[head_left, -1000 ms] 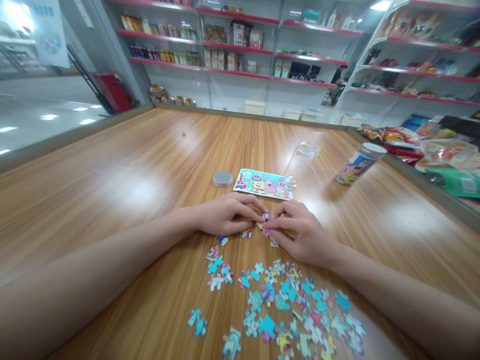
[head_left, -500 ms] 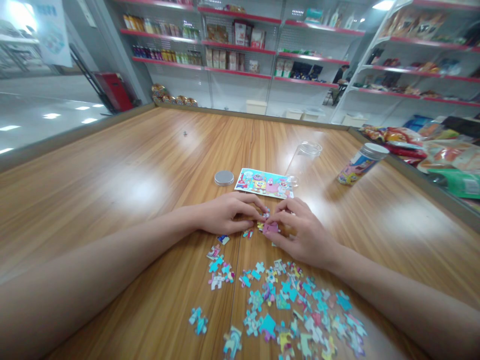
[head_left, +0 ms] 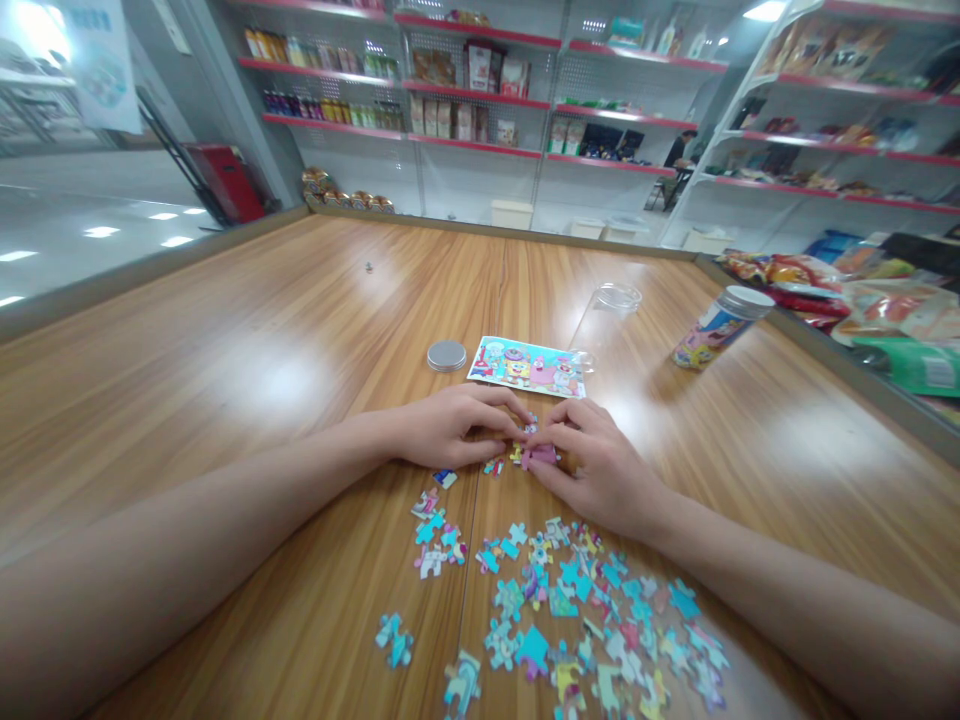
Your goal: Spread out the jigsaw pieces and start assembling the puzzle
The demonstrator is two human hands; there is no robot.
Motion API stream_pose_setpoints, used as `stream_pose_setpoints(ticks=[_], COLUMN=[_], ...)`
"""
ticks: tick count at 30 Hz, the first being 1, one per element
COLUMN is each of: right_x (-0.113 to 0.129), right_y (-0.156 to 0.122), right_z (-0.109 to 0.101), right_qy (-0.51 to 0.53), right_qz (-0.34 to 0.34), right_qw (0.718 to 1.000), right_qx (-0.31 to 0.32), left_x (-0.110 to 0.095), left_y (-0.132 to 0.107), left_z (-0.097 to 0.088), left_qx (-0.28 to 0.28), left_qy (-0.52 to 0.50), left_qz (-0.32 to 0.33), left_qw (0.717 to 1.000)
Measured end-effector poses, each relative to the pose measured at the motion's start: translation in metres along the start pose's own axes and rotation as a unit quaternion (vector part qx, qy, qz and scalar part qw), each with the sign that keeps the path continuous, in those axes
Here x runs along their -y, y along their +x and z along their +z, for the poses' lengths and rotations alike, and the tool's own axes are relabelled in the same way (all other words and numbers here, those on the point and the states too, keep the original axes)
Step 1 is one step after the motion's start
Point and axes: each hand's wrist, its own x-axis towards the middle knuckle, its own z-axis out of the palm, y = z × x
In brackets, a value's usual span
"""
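Note:
My left hand [head_left: 454, 427] and my right hand [head_left: 596, 466] meet at the middle of the wooden table [head_left: 225, 380], fingertips pinched together. My right hand grips a pink jigsaw piece [head_left: 540, 456]; my left hand pinches small joined pieces [head_left: 529, 430] against it. A few loose pieces [head_left: 493, 466] lie just under my fingers. Several scattered jigsaw pieces [head_left: 570, 620], mostly blue and pink, lie nearer me. The cartoon reference picture [head_left: 526, 366] lies flat just beyond my hands.
A round metal lid [head_left: 446, 356] sits left of the picture. A clear empty jar [head_left: 607, 318] lies behind it, and a printed lidded jar [head_left: 720, 326] lies to the right. Snack packets [head_left: 885, 310] pile along the right edge. Stocked shelves [head_left: 480, 100] stand beyond.
My right hand lifted the pink piece off the table and brought it up to the pieces in my left fingers. Both hands stayed in place otherwise.

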Motion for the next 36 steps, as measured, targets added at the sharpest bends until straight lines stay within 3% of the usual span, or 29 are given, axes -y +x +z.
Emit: stream_pose_setpoints(ticks=[6,12,23,31,36], right_x=[-0.0012,0.0022,0.0015,0.0079,0.0076], right_y=[-0.0011,-0.0023,-0.0021,-0.0027,-0.0006], right_z=[-0.0007,-0.002,-0.0029,-0.0074,-0.0069], right_qy=[0.006,0.008,0.003,0.035,-0.004], right_qz=[-0.001,-0.062,-0.045,-0.024,-0.064], right_qw=[1.0,0.998,0.999,0.986,0.998], right_qx=[-0.025,-0.01,-0.024,-0.159,0.03], left_x=[-0.0008,-0.0011,-0.0009,0.0005,0.0004], left_y=[0.0003,0.0006,0.001,0.0001,0.0005], left_z=[-0.0006,-0.0007,-0.0003,0.0001,-0.0001], left_qx=[0.006,-0.001,-0.003,-0.006,0.004], left_qy=[0.002,-0.009,-0.003,-0.011,-0.005], left_qz=[-0.003,0.003,0.006,0.009,0.008], left_qw=[1.0,1.0,1.0,1.0,1.0])
